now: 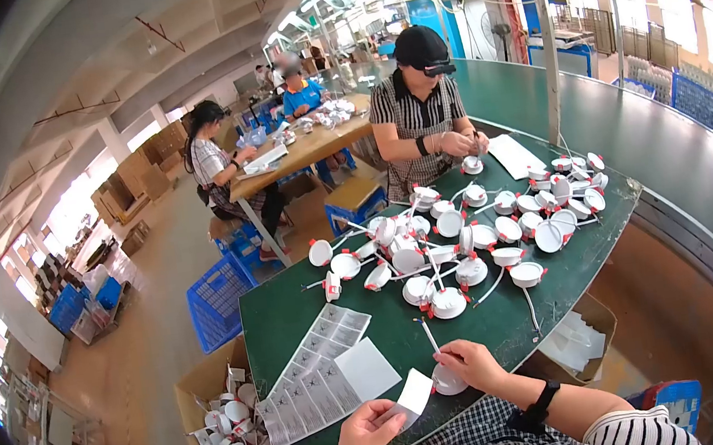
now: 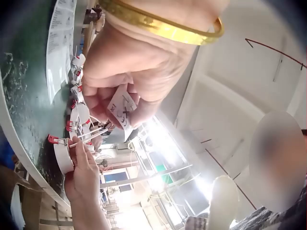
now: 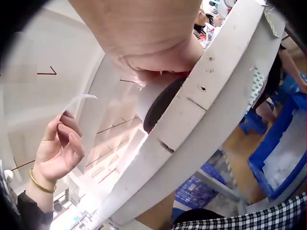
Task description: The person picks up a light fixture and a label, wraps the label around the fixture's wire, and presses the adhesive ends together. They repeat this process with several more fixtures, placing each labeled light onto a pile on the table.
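My left hand (image 1: 367,439) pinches a small white label (image 1: 415,393) between thumb and fingers; in the left wrist view the label (image 2: 123,109) shows printed marks. Beside it, at the table's near edge, my right hand (image 1: 474,365) holds a round white lamp (image 1: 449,379) by its cable. The left wrist view shows that lamp (image 2: 63,157) with a red clip, the right hand's fingers against it. Printed label sheets (image 1: 316,396) lie left of the hands, with a blank white piece (image 1: 367,369) at their end.
Many white lamps with red clips (image 1: 408,260) cover the middle of the green table (image 1: 278,308). A box of lamps (image 1: 191,394) stands at the left, another box (image 1: 596,326) at the right. Across the table a person (image 1: 422,108) handles a lamp; others sit at a farther table.
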Available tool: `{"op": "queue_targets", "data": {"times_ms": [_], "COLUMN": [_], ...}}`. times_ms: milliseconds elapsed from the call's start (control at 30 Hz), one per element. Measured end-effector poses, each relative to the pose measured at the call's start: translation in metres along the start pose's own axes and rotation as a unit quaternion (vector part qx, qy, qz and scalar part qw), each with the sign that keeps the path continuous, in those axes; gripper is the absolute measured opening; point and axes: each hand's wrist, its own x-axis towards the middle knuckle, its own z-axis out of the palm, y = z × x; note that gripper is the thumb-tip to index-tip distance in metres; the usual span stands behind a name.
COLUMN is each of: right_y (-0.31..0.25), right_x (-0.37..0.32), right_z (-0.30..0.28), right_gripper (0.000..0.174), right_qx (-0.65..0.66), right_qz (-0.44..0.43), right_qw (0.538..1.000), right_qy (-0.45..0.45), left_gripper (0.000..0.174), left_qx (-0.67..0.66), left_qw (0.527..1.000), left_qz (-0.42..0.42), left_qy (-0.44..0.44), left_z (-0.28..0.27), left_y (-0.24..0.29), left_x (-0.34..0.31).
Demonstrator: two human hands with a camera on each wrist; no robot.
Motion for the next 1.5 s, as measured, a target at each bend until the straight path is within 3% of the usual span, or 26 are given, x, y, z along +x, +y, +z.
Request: {"op": "queue_targets", "data": {"times_ms": [100,167,233,400,500,667,1500], "right_y": [-0.006,-0.006,-0.005,-0.025,-0.049,-0.058,-0.059], "right_x": [-0.005,-0.014,-0.023,-0.048,-0.056,-0.074,-0.077], "right_z": [-0.006,-0.01,-0.015,-0.02,-0.021,-0.01,-0.009], "right_gripper": [0.02,0.02,0.02,0.021,0.021,0.021,0.021], "right_qx": [0.01,0.045,0.02,0.142,0.053,0.043,-0.014], "right_qz": [0.012,0.027,-0.019,0.083,0.092,0.008,-0.006], "right_qw": [1.0,0.998,0.999,0.975,0.97,0.982,0.99], "right_qy": [-0.009,-0.019,-0.027,-0.148,-0.219,-0.183,-0.137], "left_gripper": [0.025,0.032,0.021,0.021,0.022,0.02,0.017], "left_qx": [0.08,0.082,0.067,-0.035,-0.025,0.007,0.017], "left_qw": [0.995,0.996,0.996,0.996,0.999,1.0,1.0], "left_qz": [0.059,0.04,0.038,0.073,0.041,0.017,-0.001], "left_qy": [-0.023,-0.022,0.045,0.037,0.011,0.016,0.005], "left_z": [0.005,0.001,0.0,0.018,0.024,0.031,0.028], "left_y": [0.014,0.015,0.015,0.025,0.02,0.008,-0.008], "left_x": [-0.01,-0.007,-0.003,0.0,0.004,0.005,0.01]}}
